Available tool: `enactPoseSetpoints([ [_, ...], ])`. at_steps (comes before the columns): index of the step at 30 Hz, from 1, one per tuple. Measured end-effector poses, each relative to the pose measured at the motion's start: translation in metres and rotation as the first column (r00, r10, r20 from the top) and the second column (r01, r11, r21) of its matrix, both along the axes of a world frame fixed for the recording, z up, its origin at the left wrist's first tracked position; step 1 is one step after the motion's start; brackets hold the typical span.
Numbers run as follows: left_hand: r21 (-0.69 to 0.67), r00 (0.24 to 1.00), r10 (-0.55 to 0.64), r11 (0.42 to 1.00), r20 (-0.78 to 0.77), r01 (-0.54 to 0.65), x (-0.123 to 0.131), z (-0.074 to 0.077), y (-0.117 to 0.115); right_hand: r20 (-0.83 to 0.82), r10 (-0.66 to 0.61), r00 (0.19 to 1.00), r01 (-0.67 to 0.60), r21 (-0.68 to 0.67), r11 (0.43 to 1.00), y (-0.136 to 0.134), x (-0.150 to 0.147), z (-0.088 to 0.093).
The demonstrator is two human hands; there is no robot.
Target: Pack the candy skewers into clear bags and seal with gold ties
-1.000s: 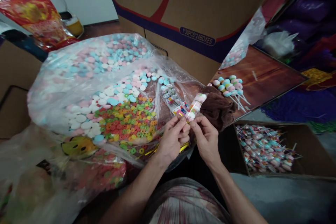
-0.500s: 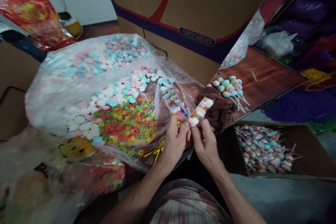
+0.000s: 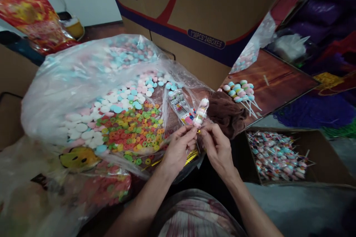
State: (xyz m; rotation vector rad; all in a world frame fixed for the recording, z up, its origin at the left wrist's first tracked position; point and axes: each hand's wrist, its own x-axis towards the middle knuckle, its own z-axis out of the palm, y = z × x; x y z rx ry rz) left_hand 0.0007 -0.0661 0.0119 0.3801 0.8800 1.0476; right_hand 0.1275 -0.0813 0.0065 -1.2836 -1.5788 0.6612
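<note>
A wrapped candy skewer in clear plastic stands up between my hands, tilted slightly right. At its lower end, my left hand is closed in a pinch on the wrapper's base. Close on its right, my right hand pinches at a small gold twist tie around the same spot. More gold ties lie beneath my left hand. A printed packet rests just behind the skewer, beside a brown cloth.
A large plastic bag with pastel candies and ring candies covers the left. Unwrapped candy sticks lie on the table. An open box holds wrapped ones at right. A big carton stands behind.
The skewer has turned from leaning right to nearly upright. A gold tie now shows at its base, between my fingers. The view has shifted slightly.
</note>
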Motion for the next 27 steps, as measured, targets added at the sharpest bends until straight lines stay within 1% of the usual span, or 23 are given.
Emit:
enactPoseSetpoints([
  [1,-0.057,0.997,-0.008,0.998,0.081,0.013,-0.001,0.001,0.002,0.053,-0.007,0.999,0.003,0.076,0.997,0.001,0.002,0.000],
  [3,-0.144,0.984,-0.008,0.989,0.179,0.035,-0.002,0.003,0.006,0.159,-0.013,0.987,-0.022,0.219,0.976,0.005,0.006,0.000],
  [5,-0.202,0.973,0.003,0.978,0.229,0.045,-0.003,0.005,0.007,0.261,-0.005,0.965,-0.080,0.316,0.945,0.009,0.010,-0.001],
  [7,-0.234,0.967,0.013,0.971,0.255,0.049,-0.003,0.006,0.007,0.324,0.005,0.946,-0.134,0.379,0.916,0.012,0.014,-0.004],
  [9,-0.243,0.963,0.019,0.969,0.267,0.049,-0.002,0.005,0.006,0.339,-0.001,0.941,-0.156,0.437,0.886,0.013,0.014,-0.006],
  [12,-0.226,0.960,0.020,0.973,0.280,0.046,0.001,0.003,0.004,0.298,-0.059,0.953,-0.105,0.504,0.857,0.012,0.012,-0.008],
  [16,-0.200,0.957,0.000,0.978,0.290,0.060,0.003,0.005,0.001,0.237,-0.134,0.962,-0.006,0.511,0.860,0.009,0.005,-0.007],
  [19,-0.148,0.966,-0.008,0.988,0.257,0.047,0.005,0.009,-0.003,0.224,-0.172,0.959,0.046,0.477,0.878,0.008,0.001,-0.006],
  [22,-0.071,0.973,0.003,0.997,0.229,0.013,0.010,0.010,-0.004,0.217,-0.199,0.956,0.092,0.423,0.901,0.009,-0.002,-0.007],
  [25,-0.036,0.968,-0.012,0.999,0.251,0.022,0.016,0.007,0.002,0.207,-0.188,0.960,0.103,0.364,0.926,0.008,-0.004,-0.008],
  [27,-0.042,0.963,-0.046,0.997,0.266,0.059,0.018,0.007,0.008,0.189,-0.137,0.972,0.070,0.325,0.943,0.005,-0.004,-0.006],
])
